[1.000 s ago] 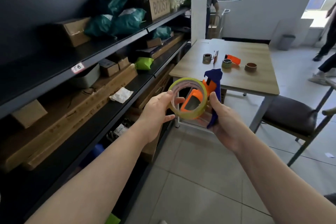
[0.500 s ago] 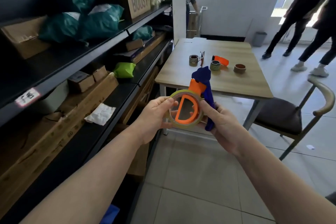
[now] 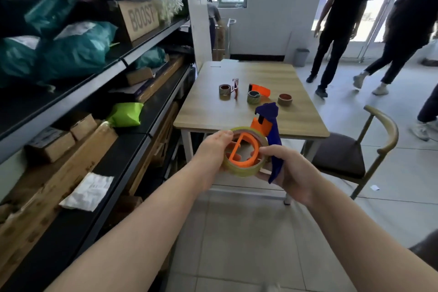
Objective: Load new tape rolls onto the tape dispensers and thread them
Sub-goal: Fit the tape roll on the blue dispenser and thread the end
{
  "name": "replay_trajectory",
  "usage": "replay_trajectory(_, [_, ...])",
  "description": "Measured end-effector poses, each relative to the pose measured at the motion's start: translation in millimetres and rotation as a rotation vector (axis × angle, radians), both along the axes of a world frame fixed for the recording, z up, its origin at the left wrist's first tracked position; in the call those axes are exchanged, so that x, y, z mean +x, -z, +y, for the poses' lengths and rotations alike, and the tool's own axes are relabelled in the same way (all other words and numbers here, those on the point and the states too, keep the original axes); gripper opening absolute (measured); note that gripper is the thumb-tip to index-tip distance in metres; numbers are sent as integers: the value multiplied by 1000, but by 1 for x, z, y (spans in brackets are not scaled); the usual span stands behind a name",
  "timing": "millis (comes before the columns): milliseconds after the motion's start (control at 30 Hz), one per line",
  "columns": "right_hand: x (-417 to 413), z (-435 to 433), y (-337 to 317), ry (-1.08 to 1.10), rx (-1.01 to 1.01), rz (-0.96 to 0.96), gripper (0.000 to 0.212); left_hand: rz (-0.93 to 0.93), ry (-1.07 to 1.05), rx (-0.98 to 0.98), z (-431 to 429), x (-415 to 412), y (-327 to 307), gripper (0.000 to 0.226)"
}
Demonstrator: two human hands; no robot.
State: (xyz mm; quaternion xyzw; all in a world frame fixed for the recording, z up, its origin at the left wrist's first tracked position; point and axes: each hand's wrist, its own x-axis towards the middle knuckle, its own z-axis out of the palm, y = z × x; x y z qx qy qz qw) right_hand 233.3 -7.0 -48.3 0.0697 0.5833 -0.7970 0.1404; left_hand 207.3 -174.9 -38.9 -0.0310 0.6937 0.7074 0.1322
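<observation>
My left hand (image 3: pixel 213 153) curls round the left rim of the yellowish clear tape roll (image 3: pixel 239 171), seated on the orange D-shaped hub (image 3: pixel 244 150) of the blue plastic dispenser (image 3: pixel 274 135). My right hand (image 3: pixel 290 169) grips its handle. The dispenser's long axis runs up and away, so I judge the tape end must reach the far head. Beyond, 3 small rolls (image 3: pixel 253 97) sit on the wooden table (image 3: pixel 260 73).

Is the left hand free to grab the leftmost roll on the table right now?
Probably not yet: the left hand grips the yellowish tape roll on the blue dispenser, and the leftmost roll sits farther off on the table, though nothing stands between.
</observation>
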Motion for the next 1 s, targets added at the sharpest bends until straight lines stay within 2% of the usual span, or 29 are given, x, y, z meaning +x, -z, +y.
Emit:
replay_trajectory(133, [-33, 29, -2, 2, -29, -23, 24, 4, 77, -54, 26, -38, -7, 34])
replay_trajectory(233, [-64, 51, 1, 67, -24, -43, 32, 8, 91, -160, 48, -74, -9, 28])
replay_trajectory(333, [-103, 80, 2, 34, -22, -62, 32, -6, 82, -235, 74, -120, -11, 26])
replay_trajectory(467, [-139, 102, 0, -50, 38, -65, 25, -69, 155, -211, 89, -159, -17, 34])
replay_trajectory(600, [-178, 121, 2, -71, -3, -142, 23, -141, 153, -187, 108, -194, -13, 39])
replay_trajectory(733, [-211, 131, 7, -47, -74, -270, 32, -224, 73, -164, 121, -220, -4, 38])
replay_trajectory(800, [-225, 131, 11, -2, -140, -333, 25, -250, -6, -128, 124, -232, 2, 43])
replay_trajectory(900, [-245, 126, 16, 53, -221, -385, 17, -168, -99, -144, 122, -249, 8, 47])
replay_trajectory(1000, [-266, 117, 20, 115, -307, -422, 14, -48, -114, -123, 118, -266, 10, 27])
